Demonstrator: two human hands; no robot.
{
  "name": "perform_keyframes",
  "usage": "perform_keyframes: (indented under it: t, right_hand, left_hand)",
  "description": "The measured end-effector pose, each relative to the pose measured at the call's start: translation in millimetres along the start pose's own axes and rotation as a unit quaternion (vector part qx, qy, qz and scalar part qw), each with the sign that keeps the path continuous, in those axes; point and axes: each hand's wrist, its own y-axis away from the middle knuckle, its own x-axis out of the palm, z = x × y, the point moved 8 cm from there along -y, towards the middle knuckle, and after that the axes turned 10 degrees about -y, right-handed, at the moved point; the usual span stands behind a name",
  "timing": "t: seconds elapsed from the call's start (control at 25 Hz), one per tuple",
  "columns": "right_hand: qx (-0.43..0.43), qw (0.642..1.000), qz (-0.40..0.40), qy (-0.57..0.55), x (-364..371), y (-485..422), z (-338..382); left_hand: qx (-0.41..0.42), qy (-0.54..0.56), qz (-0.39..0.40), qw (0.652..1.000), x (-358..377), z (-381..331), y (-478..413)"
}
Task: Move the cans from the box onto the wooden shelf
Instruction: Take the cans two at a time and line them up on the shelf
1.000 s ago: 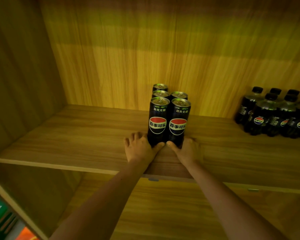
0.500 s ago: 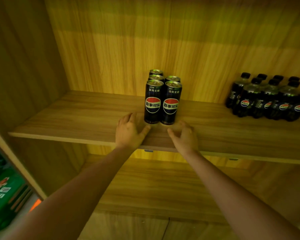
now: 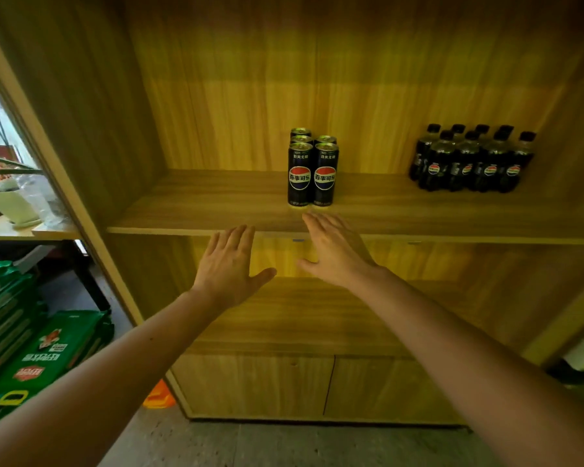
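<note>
Several tall black cans [image 3: 312, 175] with red-and-blue round logos stand upright in a tight cluster near the middle of the wooden shelf [image 3: 199, 210]. My left hand [image 3: 228, 264] hovers below and in front of the shelf's front edge, fingers spread, palm down, holding nothing. My right hand [image 3: 334, 249] is also flat and empty, its fingertips just short of the cans and not touching them. No box shows in this view.
A group of small black bottles [image 3: 471, 161] stands on the shelf's right part. Below are a lower shelf and closed cabinet doors [image 3: 327, 387]. Green packs [image 3: 38, 352] lie stacked on the floor at left, with an orange object [image 3: 159, 396] by the cabinet base.
Both hands let go of the front cans and drew back toward me, off the shelf. The view has pulled away, showing the cabinet's lower part and the floor.
</note>
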Motion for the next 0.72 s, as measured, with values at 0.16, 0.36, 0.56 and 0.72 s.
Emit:
perform_keyframes:
  t: [0.16,0.36,0.56,0.72]
  right_hand:
    - [0.043,0.999,0.029,-0.011,19,61,36]
    - [0.074,0.994,0.070,-0.034,73,115,79]
    - [0.079,0.988,0.127,-0.037,166,157,94]
    - [0.065,0.985,0.151,-0.061,257,197,90]
  left_hand:
    - [0.028,0.010,0.006,1.000,2,2,58]
    - [0.054,0.034,-0.001,0.998,34,11,127]
    - [0.062,0.038,0.017,0.997,109,13,172]
    - [0.066,0.033,0.051,0.996,195,7,211]
